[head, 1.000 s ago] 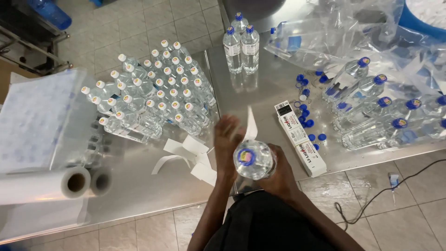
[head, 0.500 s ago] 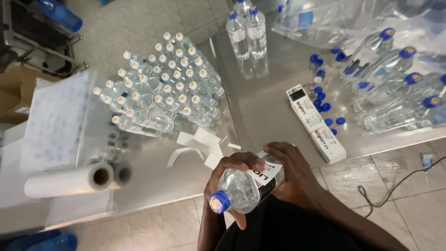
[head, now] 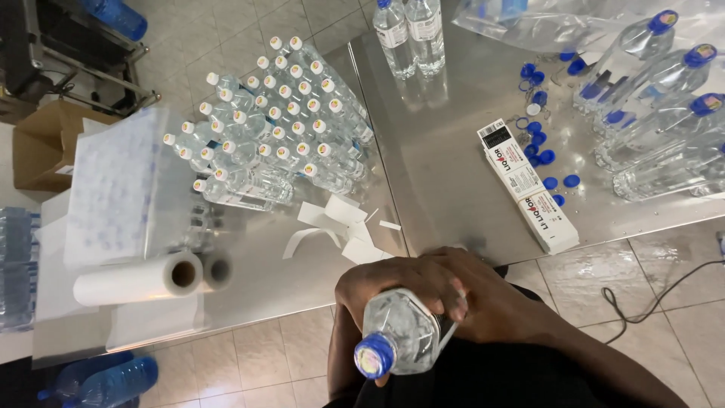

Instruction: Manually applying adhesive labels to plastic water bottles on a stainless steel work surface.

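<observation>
Both hands [head: 445, 291] grip one clear, blue-capped bottle [head: 396, 332], tilted toward the camera.

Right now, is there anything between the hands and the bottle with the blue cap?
Nothing visible. Both hands already grip the clear bottle directly, fingers wrapped around its body near the table's edge. Its blue cap points toward the camera, uncovered.

Two bare forearms entering from the bottom edge, no sleeves, no watch or rings showing, left hand [head: 385, 283] and right hand [head: 491, 298] ungloved, short plain nails on the fingers [head: 455, 296], black garment [head: 498, 378] over the lap
</observation>
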